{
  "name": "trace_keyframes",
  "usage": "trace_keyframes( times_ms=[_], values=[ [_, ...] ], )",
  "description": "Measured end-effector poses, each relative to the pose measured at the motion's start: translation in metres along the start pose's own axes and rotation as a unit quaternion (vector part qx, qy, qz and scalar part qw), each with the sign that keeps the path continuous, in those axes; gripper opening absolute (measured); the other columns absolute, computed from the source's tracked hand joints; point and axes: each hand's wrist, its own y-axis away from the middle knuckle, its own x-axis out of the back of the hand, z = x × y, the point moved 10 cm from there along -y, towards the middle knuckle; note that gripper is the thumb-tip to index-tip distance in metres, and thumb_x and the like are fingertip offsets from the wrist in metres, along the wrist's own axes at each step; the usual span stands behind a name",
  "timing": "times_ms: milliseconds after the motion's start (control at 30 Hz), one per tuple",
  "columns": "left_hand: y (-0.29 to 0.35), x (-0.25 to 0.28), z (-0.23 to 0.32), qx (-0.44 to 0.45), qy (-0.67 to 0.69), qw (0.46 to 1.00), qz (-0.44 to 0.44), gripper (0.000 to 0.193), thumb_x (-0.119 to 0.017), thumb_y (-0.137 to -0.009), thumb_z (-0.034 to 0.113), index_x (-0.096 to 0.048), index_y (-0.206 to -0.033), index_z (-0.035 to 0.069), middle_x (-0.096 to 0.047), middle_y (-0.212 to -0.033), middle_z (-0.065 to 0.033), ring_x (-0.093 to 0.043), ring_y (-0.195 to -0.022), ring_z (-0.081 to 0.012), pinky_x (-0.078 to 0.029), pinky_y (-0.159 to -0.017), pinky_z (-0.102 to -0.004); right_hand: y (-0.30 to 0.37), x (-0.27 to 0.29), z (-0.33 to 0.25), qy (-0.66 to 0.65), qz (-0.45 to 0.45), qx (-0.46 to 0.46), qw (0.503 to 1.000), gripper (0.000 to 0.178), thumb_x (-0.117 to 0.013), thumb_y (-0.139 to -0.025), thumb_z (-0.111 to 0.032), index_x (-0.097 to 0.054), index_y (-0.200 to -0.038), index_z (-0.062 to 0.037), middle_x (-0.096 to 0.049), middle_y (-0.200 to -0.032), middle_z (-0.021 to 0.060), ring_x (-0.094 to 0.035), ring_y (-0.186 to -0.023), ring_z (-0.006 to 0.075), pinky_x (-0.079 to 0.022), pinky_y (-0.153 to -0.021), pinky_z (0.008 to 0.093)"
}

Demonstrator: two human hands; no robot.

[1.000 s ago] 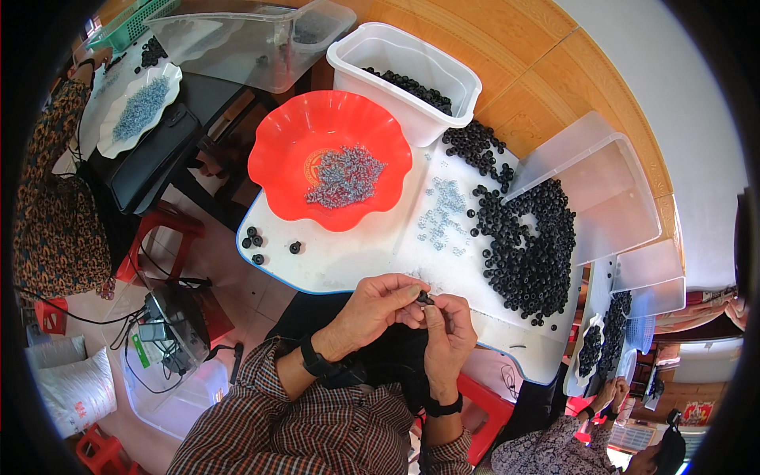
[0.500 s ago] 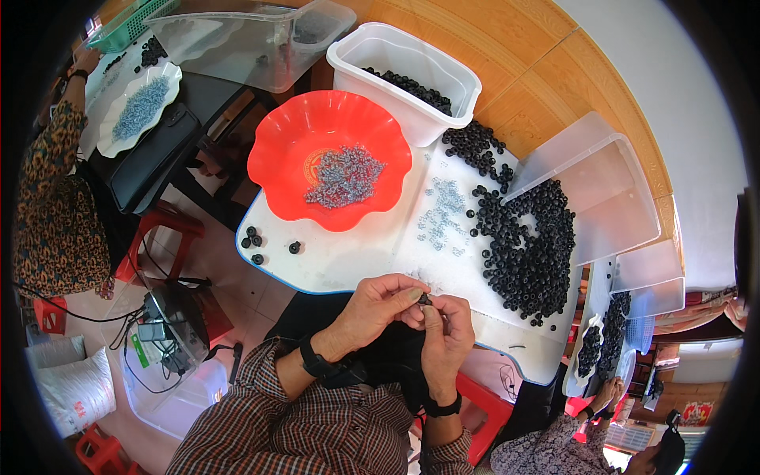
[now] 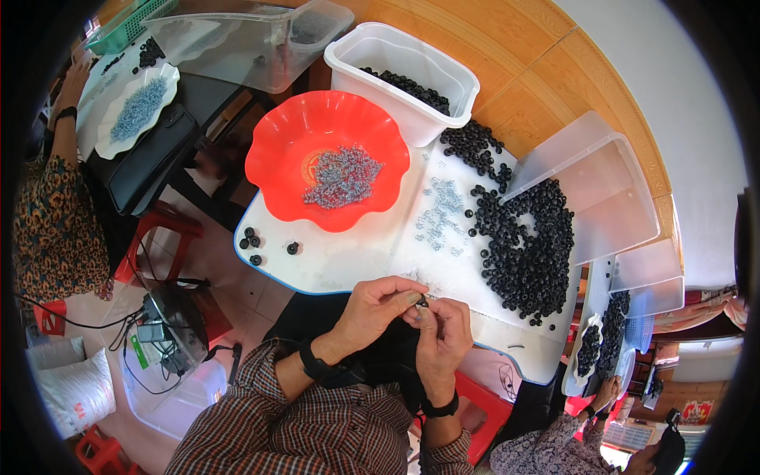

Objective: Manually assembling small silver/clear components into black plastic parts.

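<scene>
Just off the table's near edge, my hands meet over a small black part (image 3: 422, 302). Its shape is mostly hidden by my fingers. My left hand (image 3: 370, 312) pinches it from the left between thumb and fingers, and my right hand (image 3: 442, 326) closes on it from the right. Beyond them on the white table (image 3: 332, 261) stands a red scalloped bowl (image 3: 273, 146) with a heap of small grey-clear pieces (image 3: 342, 178). More small clear pieces (image 3: 440, 212) lie on the white surface. A wide pile of small black round parts (image 3: 529, 257) spreads to the right.
A white tub (image 3: 376, 107) with black parts stands behind the bowl. A clear bin (image 3: 617, 198) lies tipped beside the pile. Several loose black parts (image 3: 252, 240) sit at the left corner. Other people work at left (image 3: 67, 229) and lower right (image 3: 554, 451).
My hands stay together on the black part, with only slight finger movement. At the far left, the other person's arm has shifted.
</scene>
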Motion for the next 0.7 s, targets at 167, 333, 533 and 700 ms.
trace_keyframes(
  times_ms=[167, 333, 533, 700],
  values=[
    [0.002, 0.001, 0.001, -0.027, -0.003, 0.999, 0.020, 0.020, -0.055, -0.097, 0.004, -0.064, -0.113, -0.004, -0.069, -0.093, -0.0068, -0.063, -0.080, -0.0077, -0.055, -0.075, -0.0219, 0.001, -0.001, 0.002, -0.024, 0.003, -0.005, 1.000, 0.010, -0.067, -0.087, 0.002, -0.061, -0.095, 0.0022, -0.058, -0.089, 0.0123, -0.064, -0.070, 0.0173, -0.055, -0.061, 0.0284],
    [0.003, 0.003, -0.001, -0.035, -0.012, 0.999, 0.025, 0.020, -0.056, -0.097, 0.003, -0.064, -0.112, -0.004, -0.069, -0.094, -0.0072, -0.064, -0.082, -0.0080, -0.055, -0.075, -0.0221, -0.004, -0.001, -0.012, -0.010, 0.001, 0.012, 1.000, 0.011, -0.067, -0.086, 0.002, -0.061, -0.096, 0.0026, -0.058, -0.089, 0.0126, -0.064, -0.070, 0.0176, -0.055, -0.061, 0.0280],
    [0.002, 0.002, 0.001, -0.036, -0.038, 0.999, 0.012, 0.018, -0.055, -0.097, 0.005, -0.065, -0.110, -0.003, -0.069, -0.093, -0.0065, -0.063, -0.079, -0.0082, -0.055, -0.073, -0.0224, -0.002, -0.002, -0.009, 0.019, -0.004, 0.027, 0.999, 0.013, -0.069, -0.085, 0.000, -0.061, -0.096, 0.0009, -0.058, -0.088, 0.0125, -0.062, -0.071, 0.0199, -0.052, -0.060, 0.0289],
    [0.003, 0.003, -0.010, 0.047, -0.004, 0.999, 0.002, 0.018, -0.057, -0.097, 0.008, -0.066, -0.110, -0.002, -0.068, -0.090, -0.0059, -0.063, -0.075, -0.0087, -0.056, -0.070, -0.0229, 0.001, -0.001, -0.010, 0.044, -0.013, 0.053, 0.998, 0.016, -0.071, -0.084, -0.001, -0.062, -0.097, -0.0002, -0.059, -0.088, 0.0125, -0.061, -0.072, 0.0215, -0.051, -0.061, 0.0295]
  ],
)
